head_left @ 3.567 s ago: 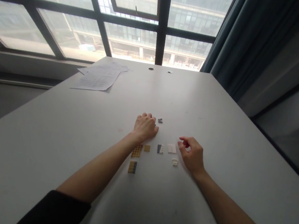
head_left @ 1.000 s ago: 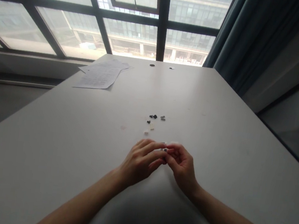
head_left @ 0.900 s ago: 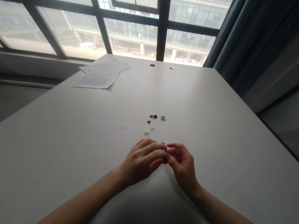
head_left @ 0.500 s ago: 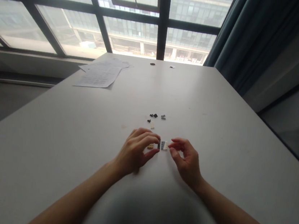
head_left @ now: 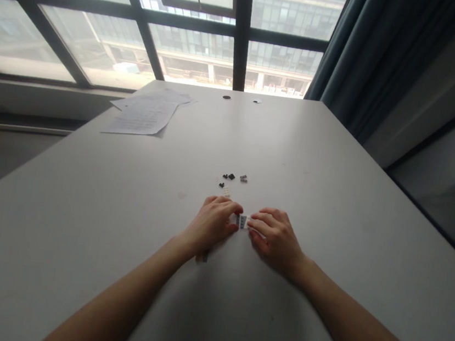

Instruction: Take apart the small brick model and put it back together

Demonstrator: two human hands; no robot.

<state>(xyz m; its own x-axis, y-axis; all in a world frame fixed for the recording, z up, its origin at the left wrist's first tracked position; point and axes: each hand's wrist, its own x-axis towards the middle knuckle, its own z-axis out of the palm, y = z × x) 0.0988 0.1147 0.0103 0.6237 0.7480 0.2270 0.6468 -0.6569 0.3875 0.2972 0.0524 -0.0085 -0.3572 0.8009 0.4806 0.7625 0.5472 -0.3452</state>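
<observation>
My left hand is closed, thumb and fingers pinching a small dark grey toy brick by its ends. Just right of that brick, on the table, is a light grey studded brick beside a white brick. The fingertips of my right hand are closed on the white brick's right side, covering part of it. Under my left wrist, a small tan and grey piece is partly hidden.
Beyond my hands lie a cream studded brick, several small black pieces and grey pieces. Printed papers rest at the far left of the white table. A window and a dark curtain stand behind.
My right hand has moved left and its fingers have closed on the white brick. My left hand keeps the dark grey brick, with its fingers lower. The view has shifted slightly right.
</observation>
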